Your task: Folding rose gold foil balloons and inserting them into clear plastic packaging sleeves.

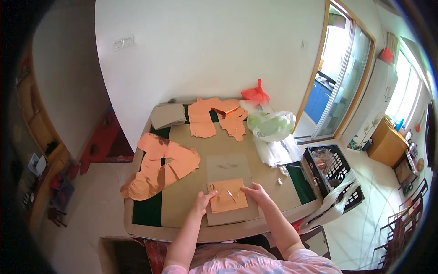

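Observation:
My left hand [203,202] pinches the left edge of a square, flat orange piece [232,201], which looks like folded paper or thin sheet. Its right edge is gripped by my right hand [258,194], thumb on top. Shiny streaks and small dark marks show on the piece's face. Beneath it lies a greyish flat sheet [228,166] with faint print. Larger orange sheets with curved outlines [169,160] spread over the table's left side. More orange shapes [203,121] lie along the far side.
A grey stack of card [168,116] sits at the far left corner. White-green plastic bags [271,126] and a red bag [256,94] stand far right. Beside the table's right edge is a black basket [353,194] with white plastic hanging over it. Brown board [182,214] covers the table's middle.

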Tool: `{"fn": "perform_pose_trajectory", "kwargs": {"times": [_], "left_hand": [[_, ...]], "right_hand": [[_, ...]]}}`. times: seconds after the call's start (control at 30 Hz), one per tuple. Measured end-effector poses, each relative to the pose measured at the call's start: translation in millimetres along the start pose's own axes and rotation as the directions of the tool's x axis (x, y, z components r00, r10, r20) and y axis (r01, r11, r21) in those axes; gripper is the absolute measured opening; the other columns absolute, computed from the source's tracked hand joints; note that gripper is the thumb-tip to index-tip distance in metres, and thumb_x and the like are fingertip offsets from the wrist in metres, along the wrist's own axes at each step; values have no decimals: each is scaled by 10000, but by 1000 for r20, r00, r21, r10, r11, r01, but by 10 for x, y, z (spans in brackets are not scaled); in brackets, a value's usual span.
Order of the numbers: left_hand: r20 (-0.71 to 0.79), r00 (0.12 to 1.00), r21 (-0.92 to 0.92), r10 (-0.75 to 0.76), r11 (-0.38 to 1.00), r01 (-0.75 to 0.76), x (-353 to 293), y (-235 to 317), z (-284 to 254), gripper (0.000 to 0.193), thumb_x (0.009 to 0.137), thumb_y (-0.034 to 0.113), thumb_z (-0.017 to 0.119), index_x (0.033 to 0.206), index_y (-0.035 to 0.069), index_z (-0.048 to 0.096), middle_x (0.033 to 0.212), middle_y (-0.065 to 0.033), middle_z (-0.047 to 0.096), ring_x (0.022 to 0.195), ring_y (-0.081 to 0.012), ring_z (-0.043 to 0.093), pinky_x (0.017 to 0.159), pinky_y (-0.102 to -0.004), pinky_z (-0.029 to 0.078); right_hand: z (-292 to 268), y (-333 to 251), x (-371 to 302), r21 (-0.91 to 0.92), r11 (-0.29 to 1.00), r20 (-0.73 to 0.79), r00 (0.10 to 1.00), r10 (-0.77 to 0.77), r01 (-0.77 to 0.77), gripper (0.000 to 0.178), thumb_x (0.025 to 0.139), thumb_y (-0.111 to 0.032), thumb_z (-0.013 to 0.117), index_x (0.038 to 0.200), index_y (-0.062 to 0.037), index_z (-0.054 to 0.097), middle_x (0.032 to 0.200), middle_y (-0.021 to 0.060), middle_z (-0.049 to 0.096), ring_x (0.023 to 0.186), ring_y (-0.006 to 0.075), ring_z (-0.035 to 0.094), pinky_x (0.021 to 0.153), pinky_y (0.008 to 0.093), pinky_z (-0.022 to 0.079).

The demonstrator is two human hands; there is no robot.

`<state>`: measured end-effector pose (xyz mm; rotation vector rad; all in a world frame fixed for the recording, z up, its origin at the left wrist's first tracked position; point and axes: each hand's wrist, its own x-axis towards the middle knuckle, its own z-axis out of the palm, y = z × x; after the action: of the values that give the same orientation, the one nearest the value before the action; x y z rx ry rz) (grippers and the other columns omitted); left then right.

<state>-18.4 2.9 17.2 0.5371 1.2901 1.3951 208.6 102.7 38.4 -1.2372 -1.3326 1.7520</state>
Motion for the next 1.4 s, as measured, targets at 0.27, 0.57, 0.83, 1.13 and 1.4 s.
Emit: {"fn": "perform_pose_trajectory", "kwargs": {"times": [0.27,0.57,0.83,1.13,1.4], "left_hand": [[47,999,-169,4,986,4,110,-146,-166,240,814,124,729,980,-26,644,917,-91,681,784,-171,665,724,-305,552],[-60,996,-301,66,950,-81,52,-61,-638,191,868,96,656,1035,8,624,960,-77,675,839,-165,662,758,-289,546],[165,985,-405,-41,908,105,-60,-64,-475,202,880,91,641,1054,-12,629,934,-87,688,818,-158,668,731,-287,545],[123,992,-7,-16,1000,17,-200,-309,114,153,868,123,679,953,-4,678,888,-56,697,791,-107,643,727,-259,512],[15,699,814,715,398,-424,-597,-332,-180,520,875,117,616,1357,14,451,1257,-182,563,1095,-323,582,910,-431,480]], "right_hand": [[-63,60,7,-94,992,13,996,-84,85,215,918,-175,624,1041,1,620,923,45,664,828,98,603,701,244,496],[-1139,-79,-363,-157,986,-205,975,-88,56,267,900,-155,622,1116,1,598,900,48,644,789,110,603,662,252,490],[-764,278,-138,-235,971,-146,985,-89,52,176,892,-155,628,1034,-53,643,761,-1,626,654,77,547,520,238,421],[-98,95,-187,-631,680,-90,835,-543,374,256,877,-145,619,1119,-62,612,1096,156,608,1040,326,566,894,401,468],[144,205,-352,-784,237,366,736,-569,573,387,896,-231,599,1266,-126,553,1378,115,485,1301,293,428,1087,539,301]]}}
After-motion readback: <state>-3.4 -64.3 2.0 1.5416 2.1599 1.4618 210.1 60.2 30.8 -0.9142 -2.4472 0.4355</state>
